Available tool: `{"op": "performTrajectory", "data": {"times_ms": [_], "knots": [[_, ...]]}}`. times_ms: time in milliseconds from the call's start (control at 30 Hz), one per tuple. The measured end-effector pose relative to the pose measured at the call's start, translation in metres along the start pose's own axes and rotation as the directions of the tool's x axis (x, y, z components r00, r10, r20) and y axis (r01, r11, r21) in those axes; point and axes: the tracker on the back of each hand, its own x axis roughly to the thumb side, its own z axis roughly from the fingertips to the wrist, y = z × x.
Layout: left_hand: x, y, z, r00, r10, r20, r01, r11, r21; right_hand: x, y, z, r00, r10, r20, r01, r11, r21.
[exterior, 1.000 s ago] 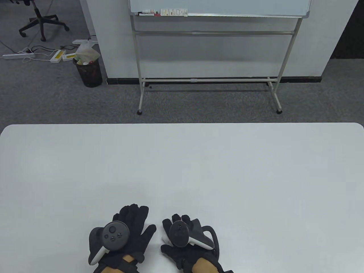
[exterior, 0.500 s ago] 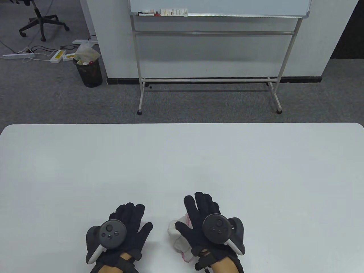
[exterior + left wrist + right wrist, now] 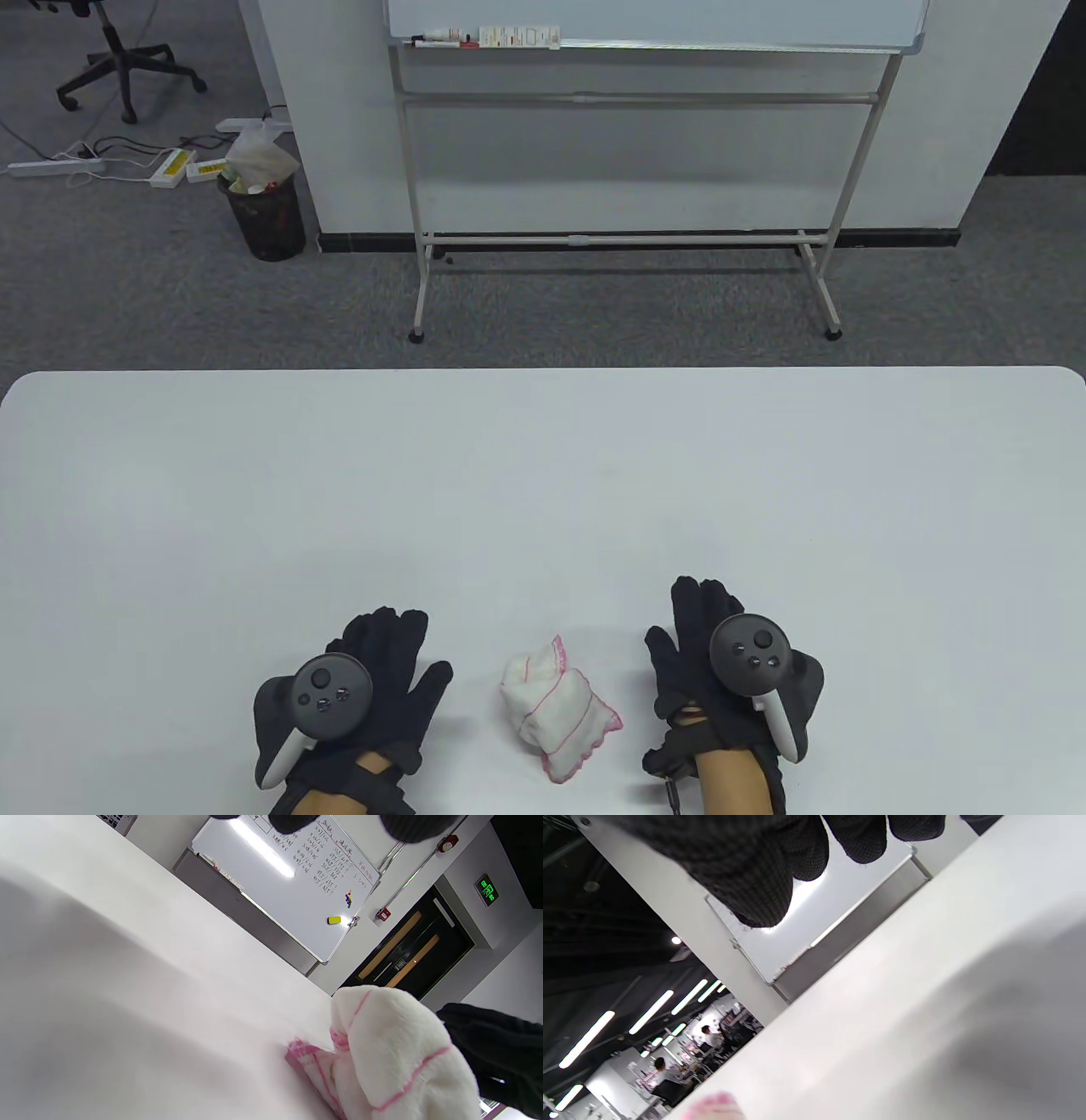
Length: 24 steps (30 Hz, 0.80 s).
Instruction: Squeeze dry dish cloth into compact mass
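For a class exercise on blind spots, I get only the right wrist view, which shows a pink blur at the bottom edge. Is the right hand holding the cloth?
Observer: No. In the table view the dish cloth lies bunched on the table, apart from the right hand.
Operator: Where is the left hand?
Observer: The left hand lies palm down on the cloth's other side, not touching it.
Operator: Does the cloth look compact?
Observer: The left wrist view shows a rounded lump, with one pink-edged corner spilling onto the table.
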Motion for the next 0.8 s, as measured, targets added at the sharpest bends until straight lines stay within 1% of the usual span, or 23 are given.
{"op": "performTrajectory", "data": {"times_ms": [67, 200, 567, 800], "knots": [[0.0, -0.001, -0.001, 1.0, -0.005, 0.0, 0.005, 1.0, -0.007, -0.003, 0.004, 0.0, 1.0, 0.007, -0.019, -0.007, 1.0, 0.019], [-0.001, -0.001, -0.001, 1.0, -0.001, 0.0, 0.001, 1.0, -0.01, -0.002, 0.009, 0.0, 0.999, 0.031, -0.017, -0.03, 0.998, 0.046], [-0.002, 0.0, -0.002, 1.0, 0.005, -0.014, -0.005, 1.0, -0.012, 0.004, 0.011, 0.001, 0.998, 0.049, 0.028, -0.05, 0.998, 0.039], [-0.001, -0.002, -0.003, 1.0, 0.002, -0.012, -0.002, 1.0, -0.024, 0.017, 0.01, 0.004, 0.995, 0.049, 0.092, -0.051, 0.998, 0.028]]}}
